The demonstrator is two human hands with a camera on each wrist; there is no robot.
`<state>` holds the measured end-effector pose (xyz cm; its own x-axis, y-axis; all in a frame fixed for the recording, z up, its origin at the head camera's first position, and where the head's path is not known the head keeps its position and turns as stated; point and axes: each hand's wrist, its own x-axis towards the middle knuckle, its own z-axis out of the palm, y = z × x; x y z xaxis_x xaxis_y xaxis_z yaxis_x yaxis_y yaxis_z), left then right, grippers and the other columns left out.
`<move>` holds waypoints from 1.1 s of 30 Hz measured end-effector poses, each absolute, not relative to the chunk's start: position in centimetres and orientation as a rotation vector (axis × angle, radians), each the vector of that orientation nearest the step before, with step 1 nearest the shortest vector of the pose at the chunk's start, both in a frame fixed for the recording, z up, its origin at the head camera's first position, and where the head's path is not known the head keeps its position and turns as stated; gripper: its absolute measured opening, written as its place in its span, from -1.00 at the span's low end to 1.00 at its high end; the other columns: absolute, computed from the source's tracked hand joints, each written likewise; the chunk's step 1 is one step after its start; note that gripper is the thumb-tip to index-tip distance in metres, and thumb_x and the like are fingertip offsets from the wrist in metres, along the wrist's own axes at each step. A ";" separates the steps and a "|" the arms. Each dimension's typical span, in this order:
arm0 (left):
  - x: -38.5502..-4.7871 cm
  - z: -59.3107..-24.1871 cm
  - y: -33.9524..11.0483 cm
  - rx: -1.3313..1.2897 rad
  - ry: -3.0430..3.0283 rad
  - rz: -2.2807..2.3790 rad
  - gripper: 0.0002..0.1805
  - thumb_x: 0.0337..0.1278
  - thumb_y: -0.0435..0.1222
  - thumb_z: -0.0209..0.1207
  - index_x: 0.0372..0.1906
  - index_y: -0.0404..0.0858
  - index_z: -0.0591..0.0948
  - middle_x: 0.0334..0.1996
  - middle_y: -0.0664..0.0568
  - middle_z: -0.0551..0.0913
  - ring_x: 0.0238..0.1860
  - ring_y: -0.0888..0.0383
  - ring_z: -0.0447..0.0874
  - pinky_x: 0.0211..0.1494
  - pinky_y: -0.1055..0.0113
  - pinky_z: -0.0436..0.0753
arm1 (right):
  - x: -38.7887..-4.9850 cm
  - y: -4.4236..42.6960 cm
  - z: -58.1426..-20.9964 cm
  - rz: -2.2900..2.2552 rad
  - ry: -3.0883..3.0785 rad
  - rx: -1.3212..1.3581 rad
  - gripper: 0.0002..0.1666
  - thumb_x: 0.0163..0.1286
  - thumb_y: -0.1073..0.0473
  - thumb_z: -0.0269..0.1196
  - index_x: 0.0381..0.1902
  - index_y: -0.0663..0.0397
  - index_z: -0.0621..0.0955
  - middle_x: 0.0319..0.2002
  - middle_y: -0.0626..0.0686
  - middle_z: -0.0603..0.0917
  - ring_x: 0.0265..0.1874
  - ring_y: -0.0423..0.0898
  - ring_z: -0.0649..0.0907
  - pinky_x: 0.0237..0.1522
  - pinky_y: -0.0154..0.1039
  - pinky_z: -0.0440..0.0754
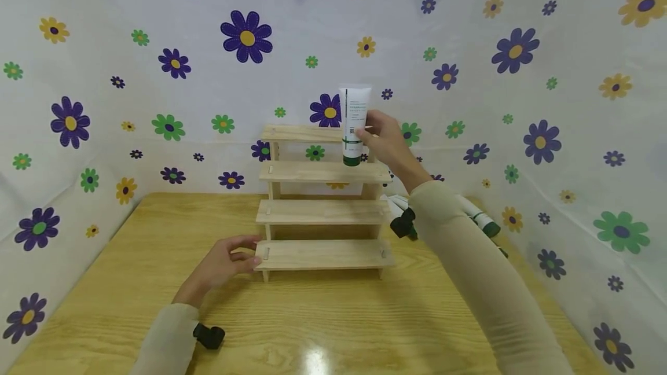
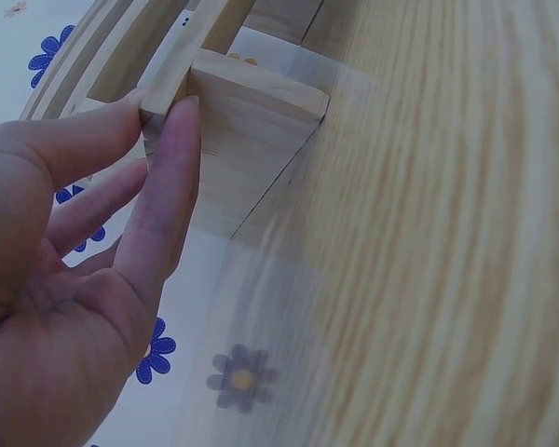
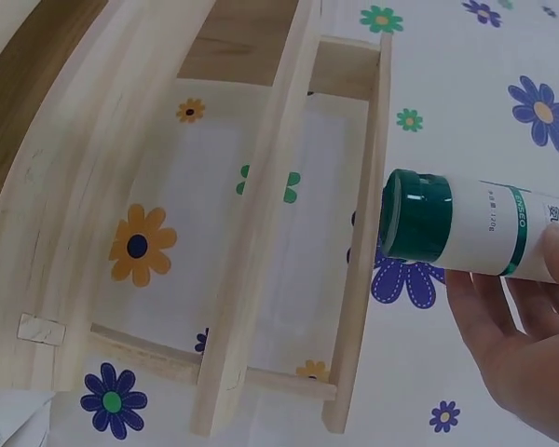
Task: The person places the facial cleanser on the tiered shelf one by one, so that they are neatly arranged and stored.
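Observation:
A four-tier wooden display stand (image 1: pixel 323 254) stands on the table, its boards stepping up toward the back. My left hand (image 1: pixel 225 260) pinches the left end of the lowest board between thumb and fingers; the left wrist view shows this grip on the board (image 2: pixel 168 79) close up. With my right hand (image 1: pixel 387 139) I hold a white squeeze tube (image 1: pixel 355 100) upright, its dark green cap (image 1: pixel 351 161) pointing down. The tube appears in front of the top board in the head view. From the right wrist, the green cap (image 3: pixel 417 216) is seen near the top board's edge (image 3: pixel 365 251).
More white tubes with green caps (image 1: pixel 490 228) lie on the table right of the stand, partly hidden by my right arm. A flower-patterned cloth (image 1: pixel 198 91) surrounds the wooden table (image 1: pixel 312 317) at the back and sides. A small black camera sits on each wrist.

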<state>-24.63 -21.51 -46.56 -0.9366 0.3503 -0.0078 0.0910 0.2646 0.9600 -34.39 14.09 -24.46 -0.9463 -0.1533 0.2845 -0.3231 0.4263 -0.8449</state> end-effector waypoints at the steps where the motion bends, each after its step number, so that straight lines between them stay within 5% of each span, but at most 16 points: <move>1: -24.6 -46.5 -21.5 0.411 2.315 1.735 -0.29 0.36 -0.30 0.31 0.50 -0.44 0.33 0.33 -0.42 0.43 0.10 -0.06 0.74 -0.01 0.27 0.82 | -34.5 13.8 -24.4 1.552 -2.505 0.426 -0.48 0.60 0.22 0.16 0.46 0.07 0.44 0.35 0.16 0.60 0.30 0.12 0.59 0.45 0.15 0.50; 15: -24.5 -46.5 -21.7 0.423 2.324 1.729 -0.28 0.37 -0.29 0.31 0.50 -0.43 0.33 0.32 -0.42 0.43 0.11 -0.08 0.74 0.00 0.27 0.82 | -36.4 10.1 -23.4 1.582 -2.477 0.432 -0.50 0.61 0.24 0.12 0.45 0.05 0.44 0.33 0.12 0.60 0.27 0.04 0.59 0.42 0.02 0.54; 24: -24.7 -47.2 -22.0 0.437 2.331 1.727 -0.27 0.35 -0.27 0.33 0.50 -0.42 0.34 0.30 -0.41 0.43 0.01 0.17 0.76 -0.01 0.31 0.81 | -38.3 8.2 -23.0 1.580 -2.453 0.484 -0.51 0.60 0.29 0.13 0.43 0.12 0.44 0.30 0.15 0.62 0.24 0.04 0.62 0.45 -0.04 0.53; 33: -24.6 -47.1 -21.8 0.449 2.316 1.740 -0.27 0.37 -0.27 0.31 0.51 -0.43 0.32 0.31 -0.42 0.42 0.03 0.12 0.76 0.01 0.29 0.81 | -39.9 6.8 -23.8 1.648 -2.407 0.500 -0.53 0.60 0.30 0.11 0.41 0.14 0.46 0.29 0.16 0.60 0.25 0.04 0.59 0.44 -0.05 0.53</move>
